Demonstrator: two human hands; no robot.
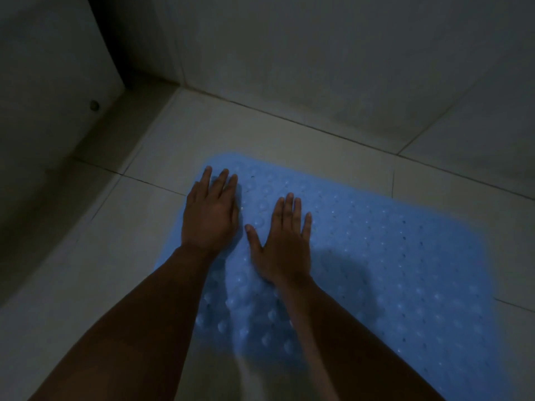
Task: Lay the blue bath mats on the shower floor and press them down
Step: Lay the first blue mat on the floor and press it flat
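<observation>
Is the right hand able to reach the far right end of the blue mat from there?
Probably yes. The right hand lies flat on the blue bath mat, and nothing sits on the mat between it and that end; it likely just means stretching or shuffling over.

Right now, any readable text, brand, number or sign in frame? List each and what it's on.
None readable.
Blue bath mat: only bumps and small holes, no print or logo visible.
Floor tiles and wall: plain, no markings.
Small round fitting on the left wall: too small and dark to tell if anything is marked on it.
Left hand and right hand lie flat on the mat, no writing.
</observation>
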